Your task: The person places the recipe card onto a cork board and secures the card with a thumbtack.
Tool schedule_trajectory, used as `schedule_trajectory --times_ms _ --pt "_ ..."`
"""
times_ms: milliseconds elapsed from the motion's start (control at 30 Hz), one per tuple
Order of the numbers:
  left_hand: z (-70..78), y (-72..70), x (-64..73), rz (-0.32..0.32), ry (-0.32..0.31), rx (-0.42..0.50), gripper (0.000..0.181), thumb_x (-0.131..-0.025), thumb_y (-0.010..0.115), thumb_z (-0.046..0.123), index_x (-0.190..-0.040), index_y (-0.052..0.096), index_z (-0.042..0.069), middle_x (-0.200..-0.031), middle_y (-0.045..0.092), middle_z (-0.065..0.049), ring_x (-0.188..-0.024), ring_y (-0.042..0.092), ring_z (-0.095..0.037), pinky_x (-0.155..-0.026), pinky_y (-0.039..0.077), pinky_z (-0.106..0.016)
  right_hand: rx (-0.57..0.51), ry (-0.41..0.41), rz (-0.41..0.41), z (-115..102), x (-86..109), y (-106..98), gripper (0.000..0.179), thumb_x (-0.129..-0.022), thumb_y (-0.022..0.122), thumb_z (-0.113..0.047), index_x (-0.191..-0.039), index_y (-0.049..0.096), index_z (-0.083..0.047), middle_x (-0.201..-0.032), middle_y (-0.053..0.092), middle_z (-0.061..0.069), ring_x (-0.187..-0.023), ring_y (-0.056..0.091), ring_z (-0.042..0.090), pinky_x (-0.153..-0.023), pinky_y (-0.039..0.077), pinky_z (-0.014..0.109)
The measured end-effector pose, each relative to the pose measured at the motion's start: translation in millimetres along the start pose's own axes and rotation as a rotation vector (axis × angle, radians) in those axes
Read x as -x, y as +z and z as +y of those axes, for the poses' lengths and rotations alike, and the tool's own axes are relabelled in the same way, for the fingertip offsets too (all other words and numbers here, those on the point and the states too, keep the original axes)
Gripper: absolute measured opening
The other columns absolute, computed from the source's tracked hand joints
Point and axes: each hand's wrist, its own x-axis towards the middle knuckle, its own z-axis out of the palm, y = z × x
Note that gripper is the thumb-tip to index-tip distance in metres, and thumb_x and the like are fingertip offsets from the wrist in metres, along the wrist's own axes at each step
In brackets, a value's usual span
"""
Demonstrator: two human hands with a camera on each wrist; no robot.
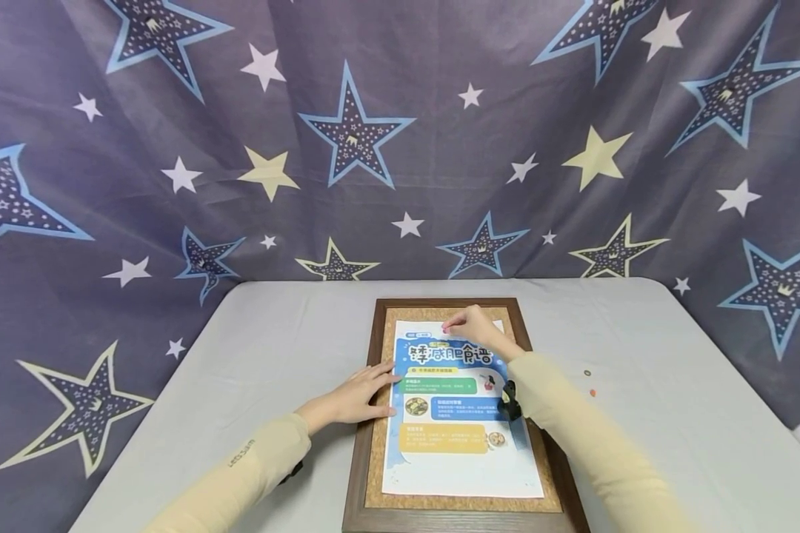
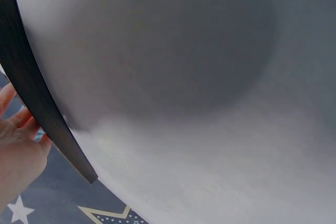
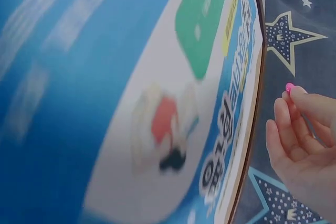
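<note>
Hands are well apart: right hand (image 1: pixel 475 327) is pinching a tiny pink bit (image 1: pixel 445 326) at the top of the poster (image 1: pixel 452 411), left hand (image 1: pixel 355 396) has its fingers spread on the poster's left edge. Right sleeve (image 1: pixel 573 418) blocks some of its right side; an orange piece (image 1: pixel 592 393) sits right of that arm. Right wrist cam shows the pinch way clearer; left wrist cam has the dark frame (image 2: pixel 50 106) hiding some fingers.

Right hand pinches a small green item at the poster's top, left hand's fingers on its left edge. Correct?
Colour's wrong: the small item pinched by the right hand is pink, not green; the right wrist view shows it. The rest stands.
</note>
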Motion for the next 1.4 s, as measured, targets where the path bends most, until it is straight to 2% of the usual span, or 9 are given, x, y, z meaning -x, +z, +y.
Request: schedule_trajectory --times_ms 233,633,833,1067,1233,1267,1333,1400 --pt "-1.0 0.0 -0.4 0.006 -0.014 -0.02 0.062 -0.086 0.052 0.045 -0.134 0.038 0.009 -0.144 0.02 -0.014 -0.132 0.017 -0.03 -0.106 0.014 -0.048 -0.037 0.068 -0.012 -7 -12.1 19 0.014 -0.083 0.06 -0.004 -0.091 0.07 0.0 -0.091 0.067 0.013 -0.079 0.061 0.02 -0.075 0.049 0.033" --pt "-2.7 0.7 -1.1 -0.001 0.01 -0.04 0.061 -0.087 0.051 0.044 -0.134 0.038 0.007 -0.144 0.021 -0.016 -0.132 0.018 -0.03 -0.105 0.015 -0.049 -0.089 0.134 0.058 -17 -27.6 47 0.01 -0.08 0.064 -0.006 -0.086 0.071 -0.001 -0.088 0.068 0.012 -0.075 0.063 0.017 -0.069 0.051 0.028" --pt "-1.1 -0.2 -0.5 -0.012 0.001 -0.035 0.061 -0.087 0.05 0.044 -0.134 0.037 0.008 -0.144 0.02 -0.015 -0.132 0.017 -0.029 -0.106 0.014 -0.047 -0.131 0.123 0.105 -18 -34.4 58 0.009 -0.078 0.066 -0.003 -0.084 0.071 0.0 -0.085 0.068 0.013 -0.073 0.063 0.018 -0.068 0.05 0.026" --pt "-0.5 0.6 -1.3 -0.017 -0.005 -0.044 0.061 -0.087 0.05 0.045 -0.134 0.037 0.009 -0.145 0.019 -0.015 -0.133 0.017 -0.028 -0.106 0.014 -0.047 -0.139 0.086 0.124 -24 -32.4 68 0.011 -0.079 0.065 -0.005 -0.084 0.07 0.003 -0.089 0.067 0.015 -0.077 0.062 0.022 -0.069 0.05 0.026" --pt "0.6 0.5 -0.7 -0.019 -0.009 -0.042 0.062 -0.087 0.049 0.046 -0.135 0.036 0.009 -0.145 0.019 -0.014 -0.133 0.016 -0.027 -0.106 0.013 -0.047 -0.142 0.096 0.146 -23 -35.0 75 0.011 -0.08 0.065 -0.006 -0.085 0.07 0.003 -0.088 0.067 0.016 -0.081 0.062 0.024 -0.072 0.05 0.03" --pt "0.6 0.6 -0.6 -0.018 -0.008 -0.04 0.062 -0.087 0.049 0.046 -0.135 0.036 0.009 -0.145 0.019 -0.014 -0.133 0.016 -0.028 -0.106 0.013 -0.047 -0.138 0.084 0.16 -21 -36.3 77 0.01 -0.08 0.065 -0.006 -0.084 0.071 0.001 -0.088 0.067 0.015 -0.081 0.062 0.023 -0.074 0.049 0.03" --pt "0.6 0.5 -0.5 -0.02 -0.008 -0.037 0.062 -0.087 0.049 0.046 -0.135 0.036 0.009 -0.145 0.018 -0.014 -0.133 0.016 -0.027 -0.106 0.013 -0.047 -0.132 0.022 0.198 20 -62.6 98 0.008 -0.078 0.068 -0.011 -0.08 0.073 -0.006 -0.081 0.068 0.009 -0.076 0.062 0.019 -0.069 0.049 0.028" --pt "0.2 0.7 -0.4 -0.021 -0.008 -0.036 0.062 -0.087 0.048 0.046 -0.135 0.035 0.01 -0.145 0.018 -0.014 -0.133 0.016 -0.027 -0.106 0.013 -0.047 -0.113 -0.019 0.222 73 -97.5 125 0.006 -0.075 0.072 -0.021 -0.075 0.074 -0.015 -0.076 0.068 0.001 -0.072 0.061 0.013 -0.067 0.049 0.026"
